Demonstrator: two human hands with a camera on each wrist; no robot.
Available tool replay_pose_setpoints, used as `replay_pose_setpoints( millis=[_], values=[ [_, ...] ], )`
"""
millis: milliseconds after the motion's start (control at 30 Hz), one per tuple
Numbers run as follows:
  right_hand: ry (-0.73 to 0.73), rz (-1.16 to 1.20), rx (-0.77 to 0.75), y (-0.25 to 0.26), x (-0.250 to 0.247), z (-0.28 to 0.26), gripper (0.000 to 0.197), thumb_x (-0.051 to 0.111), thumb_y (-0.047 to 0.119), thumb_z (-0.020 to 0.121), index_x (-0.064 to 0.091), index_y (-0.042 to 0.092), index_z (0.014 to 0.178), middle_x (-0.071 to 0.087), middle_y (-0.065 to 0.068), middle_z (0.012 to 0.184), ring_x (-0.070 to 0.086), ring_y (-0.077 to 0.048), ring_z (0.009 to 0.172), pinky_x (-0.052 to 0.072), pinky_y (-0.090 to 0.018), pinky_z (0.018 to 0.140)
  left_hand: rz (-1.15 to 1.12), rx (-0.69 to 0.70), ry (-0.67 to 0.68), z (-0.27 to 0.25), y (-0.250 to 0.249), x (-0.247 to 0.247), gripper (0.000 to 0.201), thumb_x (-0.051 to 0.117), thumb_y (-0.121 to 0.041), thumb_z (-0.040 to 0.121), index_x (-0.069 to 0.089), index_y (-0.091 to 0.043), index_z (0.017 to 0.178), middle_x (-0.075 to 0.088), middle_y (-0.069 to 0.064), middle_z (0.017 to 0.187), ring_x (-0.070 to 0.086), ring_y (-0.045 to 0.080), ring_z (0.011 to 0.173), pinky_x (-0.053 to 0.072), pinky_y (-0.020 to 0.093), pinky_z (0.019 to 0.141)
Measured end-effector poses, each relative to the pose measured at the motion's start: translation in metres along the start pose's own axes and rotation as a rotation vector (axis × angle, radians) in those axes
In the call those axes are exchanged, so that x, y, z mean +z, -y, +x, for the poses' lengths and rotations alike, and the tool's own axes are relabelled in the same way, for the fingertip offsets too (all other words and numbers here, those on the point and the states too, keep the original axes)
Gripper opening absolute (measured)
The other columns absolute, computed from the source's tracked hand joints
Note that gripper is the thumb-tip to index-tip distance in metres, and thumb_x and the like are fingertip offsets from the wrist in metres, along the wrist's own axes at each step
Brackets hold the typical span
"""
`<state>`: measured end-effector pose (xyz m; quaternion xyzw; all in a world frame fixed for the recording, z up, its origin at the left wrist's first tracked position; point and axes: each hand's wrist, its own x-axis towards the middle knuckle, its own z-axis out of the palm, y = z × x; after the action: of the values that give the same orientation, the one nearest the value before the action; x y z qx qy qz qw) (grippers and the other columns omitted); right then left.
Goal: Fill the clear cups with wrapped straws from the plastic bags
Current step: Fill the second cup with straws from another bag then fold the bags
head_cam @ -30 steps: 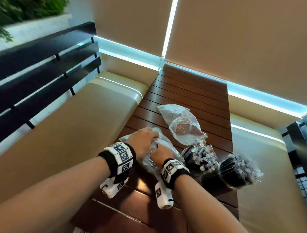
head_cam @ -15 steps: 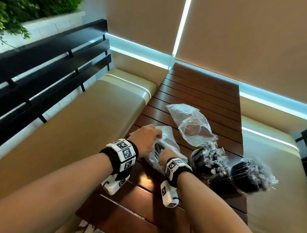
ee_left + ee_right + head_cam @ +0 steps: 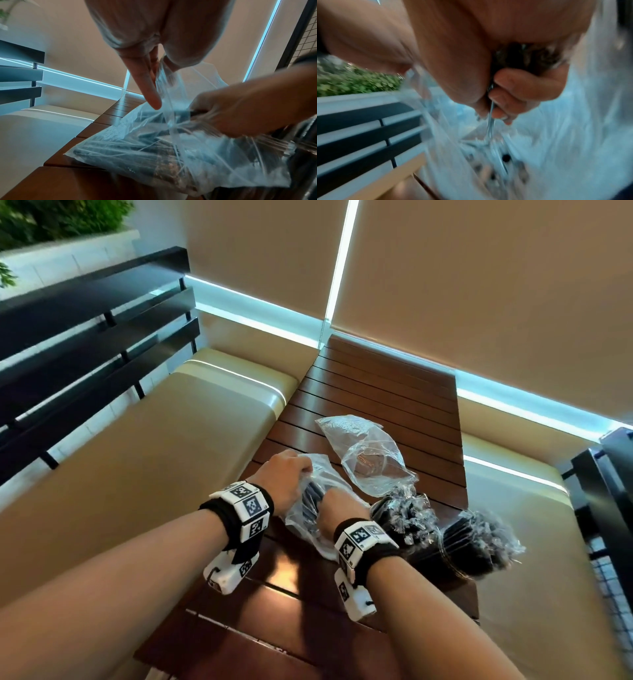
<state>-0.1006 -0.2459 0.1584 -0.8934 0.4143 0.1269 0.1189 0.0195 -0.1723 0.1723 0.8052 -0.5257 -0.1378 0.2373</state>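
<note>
**Both hands at the bag of straws on a slatted table**

Dark brown wooden slats make up the table [image 3: 383, 392], which runs away from the person between two tan cushioned benches, toward beige roller blinds edged with pale blue light.

Nearest, the right hand [image 3: 337, 510] is pushed into the mouth of a clear plastic bag [image 3: 180, 155], its fingers curled tight around a bunch of black wrapped straws [image 3: 527, 56]. The left hand [image 3: 284, 479] pinches the bag's upper edge between thumb and fingers, one finger pointing straight down. The bag lies flat on the table, its long axis roughly along the slats' run, its mouth toward the hands; dark straws show through the crinkled film.

Just right of it, two clear cups [image 3: 400, 515] [image 3: 479, 546] stand side by side, packed with black straws whose clear wrapper ends bristle upward.

Farther off lies a second plastic bag [image 3: 366, 453], crumpled, transparent, slanting far-left to near-right.
</note>
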Motion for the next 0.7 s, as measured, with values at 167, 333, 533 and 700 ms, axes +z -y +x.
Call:
replay_pose_setpoints(
  millis=[167,333,533,700],
  values=[
    [-0.015,-0.181,-0.119,-0.006,-0.048,-0.039,0.023,0.048,0.020,0.094,0.063,0.012,0.110,0.066,-0.008,0.108,0.066,-0.029,0.098,0.050,-0.037,0.079,-0.017,-0.074,0.014,0.014,-0.004,0.015,0.027,0.060,-0.006,0.082,0.067,-0.017,0.105,0.054,0.007,0.100,0.059,0.027,0.096,0.046,0.032,0.085],
    [0.007,-0.214,-0.109,-0.044,-0.103,-0.085,0.024,0.046,0.033,0.097,0.061,0.020,0.109,0.064,-0.001,0.097,0.059,-0.022,0.081,0.046,-0.033,0.070,0.035,-0.143,-0.018,0.027,-0.015,0.016,0.026,0.049,-0.012,0.090,0.068,-0.013,0.108,0.062,0.015,0.105,0.061,0.036,0.102,0.049,0.039,0.089],
    [-0.258,-0.019,-0.125,-0.073,-0.143,-0.111,0.029,0.038,0.049,0.100,0.050,0.023,0.096,0.059,0.002,0.084,0.058,-0.021,0.074,0.043,-0.034,0.063,0.038,-0.251,0.128,0.025,-0.036,0.025,0.044,0.055,-0.032,0.074,0.063,-0.021,0.116,0.059,0.005,0.125,0.055,0.027,0.116,0.046,0.038,0.098],
    [-0.475,0.158,-0.154,-0.079,-0.092,-0.085,0.020,0.039,0.048,0.099,0.038,0.029,0.096,0.066,-0.001,0.087,0.063,-0.031,0.075,0.044,-0.036,0.060,-0.597,-0.074,0.124,0.014,-0.085,0.002,0.076,0.052,-0.022,0.052,0.049,-0.020,0.128,0.055,0.005,0.128,0.052,0.023,0.121,0.046,0.039,0.095]
  ],
)
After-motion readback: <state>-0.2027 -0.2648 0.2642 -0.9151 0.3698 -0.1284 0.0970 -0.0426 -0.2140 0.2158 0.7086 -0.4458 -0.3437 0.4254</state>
